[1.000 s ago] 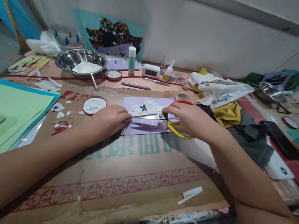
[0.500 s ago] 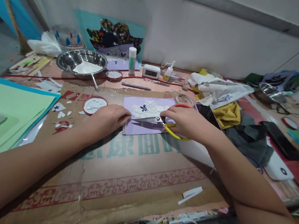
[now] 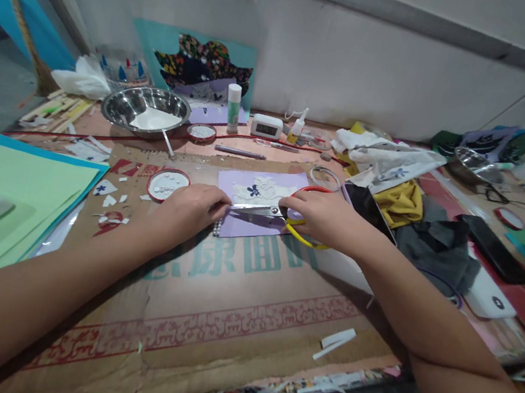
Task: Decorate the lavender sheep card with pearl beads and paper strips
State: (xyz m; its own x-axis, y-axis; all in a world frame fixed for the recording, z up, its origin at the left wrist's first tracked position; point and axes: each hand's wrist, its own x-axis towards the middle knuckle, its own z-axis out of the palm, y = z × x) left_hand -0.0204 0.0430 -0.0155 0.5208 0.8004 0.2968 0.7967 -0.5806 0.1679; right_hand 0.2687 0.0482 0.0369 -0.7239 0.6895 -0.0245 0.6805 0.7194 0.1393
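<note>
My right hand (image 3: 315, 211) is closed round the red and yellow handles of a pair of scissors (image 3: 260, 209), whose blades point left over a purple card (image 3: 257, 228). At the card's left edge the fingers of my left hand (image 3: 196, 208) are pinched together on a strand of small pearl beads (image 3: 217, 226), part of which hangs below the fingertips. The blade tips reach right up to these fingers. On the card lies a white patch with a dark blue flower (image 3: 253, 190) and a winding line of tiny white beads (image 3: 271, 188).
A red-rimmed lid of beads (image 3: 168, 184) lies beside my left hand on the cardboard (image 3: 159, 324). Behind stand a steel bowl (image 3: 146, 109), a glue stick (image 3: 232, 107) and a small clock (image 3: 267, 127). Green paper (image 3: 36, 184) is at left; cloth (image 3: 398, 203) and phones (image 3: 492, 247) are at right.
The scissor blades have drawn closer together as my right hand tightens on the handles. My left hand keeps its pinch at the card's edge. The view has shifted very slightly.
</note>
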